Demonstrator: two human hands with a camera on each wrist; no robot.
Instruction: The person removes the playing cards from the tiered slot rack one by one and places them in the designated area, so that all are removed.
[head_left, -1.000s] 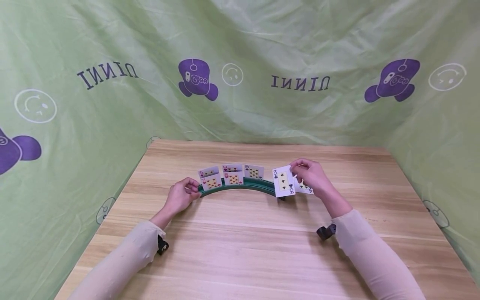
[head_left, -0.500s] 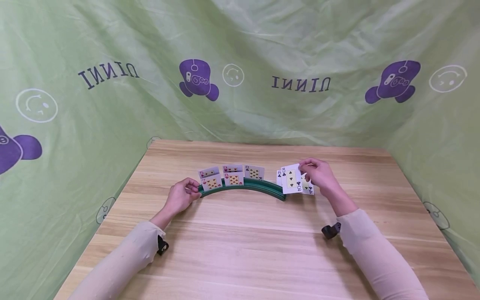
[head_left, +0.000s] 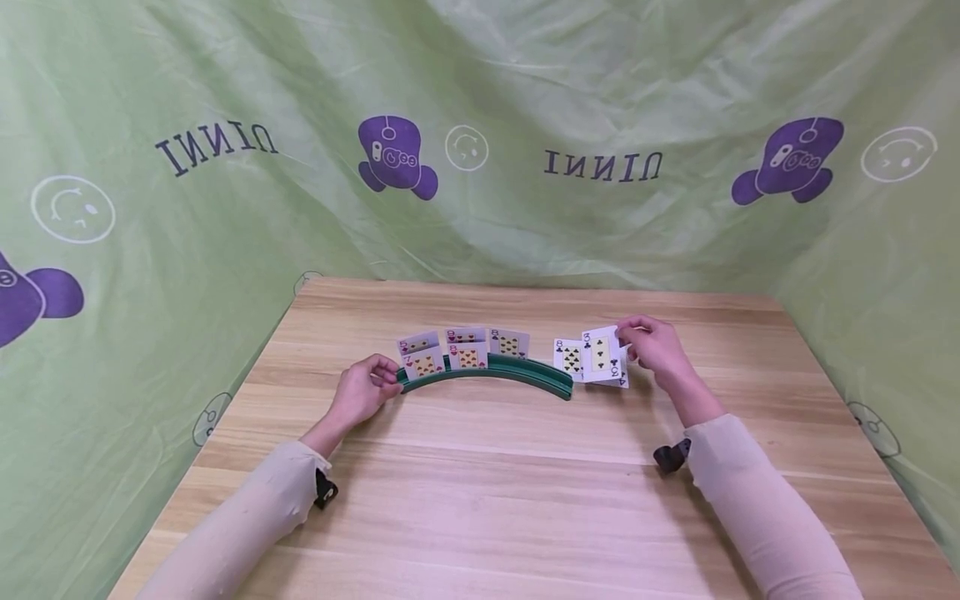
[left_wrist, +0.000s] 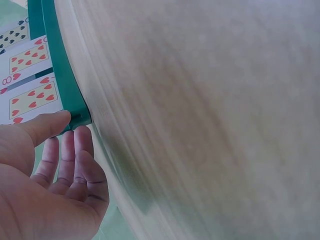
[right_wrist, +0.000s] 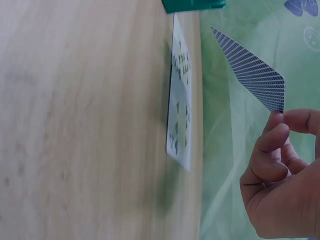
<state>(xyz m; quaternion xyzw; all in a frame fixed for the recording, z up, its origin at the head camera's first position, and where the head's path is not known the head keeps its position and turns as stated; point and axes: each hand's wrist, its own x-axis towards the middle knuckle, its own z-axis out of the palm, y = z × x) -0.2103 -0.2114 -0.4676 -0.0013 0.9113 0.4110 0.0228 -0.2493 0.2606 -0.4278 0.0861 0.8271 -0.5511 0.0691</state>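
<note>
My left hand [head_left: 362, 392] pinches the left end of a curved green card holder [head_left: 528, 375], thumb [left_wrist: 52, 122] on top in the left wrist view. Upright in the holder's left half, the front row has a seven of hearts [head_left: 423, 364] and an eight of hearts [head_left: 468, 357]. Behind them stand a five [head_left: 417, 343], a nine [head_left: 466, 336] and a black eight [head_left: 508, 343]. My right hand [head_left: 657, 352] pinches a three of clubs [head_left: 601, 356] at its upper right corner. In the right wrist view its patterned back [right_wrist: 255, 70] shows, raised above the table.
Just right of the holder, a black eight [head_left: 567, 360] and a mostly covered four [head_left: 624, 374] lie on the wooden table [head_left: 480, 492]. A green printed curtain [head_left: 480, 225] surrounds the table at the back and sides.
My right hand has moved right with the three of clubs, away from the holder's right end, uncovering that end and the black eight on the table. My left hand stays put.
</note>
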